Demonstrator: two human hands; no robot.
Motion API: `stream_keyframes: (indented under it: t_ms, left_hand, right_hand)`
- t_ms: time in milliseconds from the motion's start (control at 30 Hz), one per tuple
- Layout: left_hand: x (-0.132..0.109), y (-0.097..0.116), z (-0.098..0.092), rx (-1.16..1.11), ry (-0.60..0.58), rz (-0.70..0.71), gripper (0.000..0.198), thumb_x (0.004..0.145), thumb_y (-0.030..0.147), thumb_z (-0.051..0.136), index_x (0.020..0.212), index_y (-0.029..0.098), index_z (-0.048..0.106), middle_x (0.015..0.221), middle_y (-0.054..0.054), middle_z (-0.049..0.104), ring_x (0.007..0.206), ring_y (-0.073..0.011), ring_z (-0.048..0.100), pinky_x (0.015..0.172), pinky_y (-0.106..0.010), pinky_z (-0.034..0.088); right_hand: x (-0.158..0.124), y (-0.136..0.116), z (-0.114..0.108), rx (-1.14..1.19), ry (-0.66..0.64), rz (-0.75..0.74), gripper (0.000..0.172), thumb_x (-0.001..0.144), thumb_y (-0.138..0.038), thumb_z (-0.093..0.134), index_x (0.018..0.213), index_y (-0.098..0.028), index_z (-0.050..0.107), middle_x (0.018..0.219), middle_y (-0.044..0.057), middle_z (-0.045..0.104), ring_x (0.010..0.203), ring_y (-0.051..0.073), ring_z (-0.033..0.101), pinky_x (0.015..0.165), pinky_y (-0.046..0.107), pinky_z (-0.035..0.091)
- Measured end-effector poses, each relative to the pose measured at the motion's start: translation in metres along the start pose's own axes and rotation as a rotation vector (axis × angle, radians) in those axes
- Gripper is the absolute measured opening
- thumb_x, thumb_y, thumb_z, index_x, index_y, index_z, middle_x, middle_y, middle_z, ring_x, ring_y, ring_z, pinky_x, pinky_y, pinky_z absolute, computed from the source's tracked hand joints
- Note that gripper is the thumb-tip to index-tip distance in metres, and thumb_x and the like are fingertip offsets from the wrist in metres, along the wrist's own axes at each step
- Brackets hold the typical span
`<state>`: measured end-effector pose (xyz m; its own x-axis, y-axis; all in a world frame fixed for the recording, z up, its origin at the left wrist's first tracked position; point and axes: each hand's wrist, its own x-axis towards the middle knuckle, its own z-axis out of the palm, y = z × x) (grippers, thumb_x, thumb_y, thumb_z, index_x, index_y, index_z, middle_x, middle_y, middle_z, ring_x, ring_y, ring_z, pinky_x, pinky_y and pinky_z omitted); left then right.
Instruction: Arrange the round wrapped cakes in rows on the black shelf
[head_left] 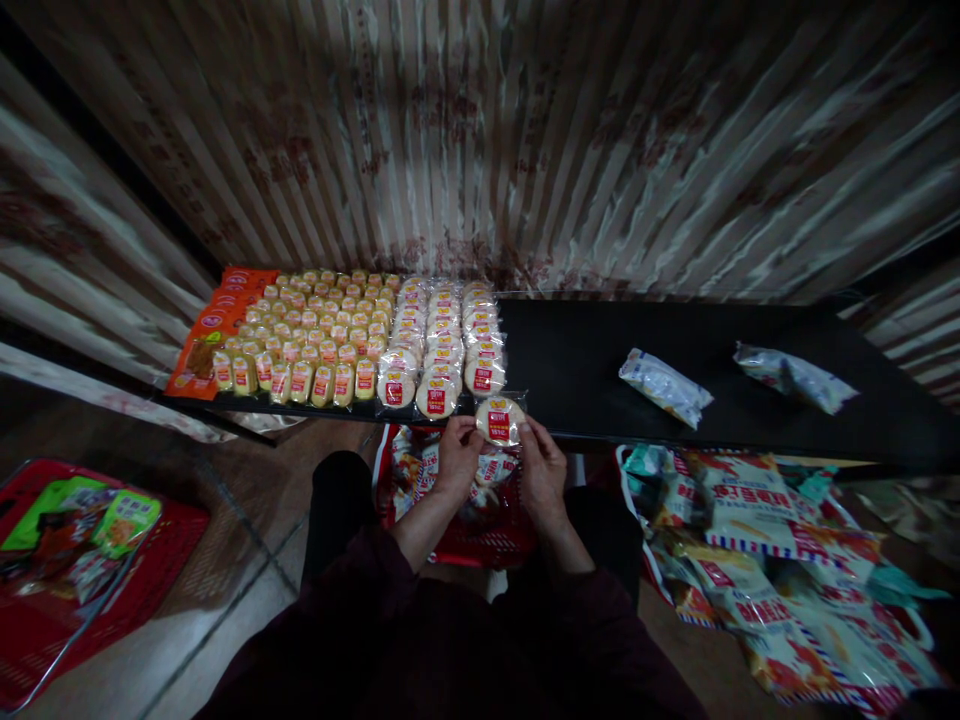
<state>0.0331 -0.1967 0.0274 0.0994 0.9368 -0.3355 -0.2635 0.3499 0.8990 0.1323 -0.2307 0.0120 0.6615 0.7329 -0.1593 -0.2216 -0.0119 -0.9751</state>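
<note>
Between my two hands is a round, pale cracker in a clear wrapper with a red label (pixel 501 421), at the front edge of the black shelf (pixel 555 350). My left hand (pixel 459 455) pinches the wrapper's left side, and my right hand (pixel 543 465) pinches its right side. Just behind it, overlapping rows of the same round wrapped crackers (pixel 439 385) run back toward the curtain. To their left stand many small yellow wrapped cakes (pixel 322 385) in rows. Orange packets (pixel 202 350) lie at the shelf's left end.
Two white-blue packets (pixel 665 387) lie on the shelf's right half. Between my knees sits a red basket (pixel 480 545) of wrapped snacks. Another red basket (pixel 150 580) stands at left, and a heap of snack bags (pixel 750 560) at right. A pleated curtain (pixel 480 150) hangs behind.
</note>
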Motion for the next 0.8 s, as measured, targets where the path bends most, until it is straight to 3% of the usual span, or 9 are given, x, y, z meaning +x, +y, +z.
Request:
stream_keyframes:
  t_ms: [267, 500, 800]
  left_hand:
    - [0.000, -0.003, -0.002, 0.039, -0.004, 0.025, 0.019, 0.073, 0.013, 0.056, 0.092, 0.016, 0.056, 0.086, -0.004, 0.064, 0.074, -0.0120, 0.061, 0.068, -0.025, 0.051]
    - [-0.002, -0.006, -0.002, 0.208, 0.034, 0.194, 0.024, 0.071, 0.008, 0.057, 0.093, 0.018, 0.056, 0.092, -0.004, 0.064, 0.087, -0.0145, 0.060, 0.085, -0.031, 0.047]
    - [-0.016, 0.002, -0.005, 0.141, -0.070, 0.115, 0.022, 0.078, 0.035, 0.061, 0.095, 0.022, 0.061, 0.095, -0.005, 0.066, 0.091, -0.0175, 0.060, 0.084, -0.029, 0.046]
  right_hand:
    - [-0.004, 0.002, 0.001, 0.003, 0.011, 0.004, 0.049, 0.068, -0.048, 0.068, 0.109, -0.020, 0.066, 0.092, 0.005, 0.071, 0.072, 0.017, 0.062, 0.065, 0.029, 0.050]
    - [-0.006, -0.001, 0.001, -0.005, 0.054, 0.004, 0.047, 0.070, -0.047, 0.067, 0.108, -0.020, 0.067, 0.089, 0.005, 0.072, 0.072, 0.017, 0.063, 0.065, 0.029, 0.050]
    - [-0.018, -0.008, 0.004, -0.238, -0.015, -0.164, 0.040, 0.076, -0.045, 0.062, 0.108, -0.020, 0.066, 0.108, 0.007, 0.067, 0.095, 0.021, 0.061, 0.087, 0.037, 0.046]
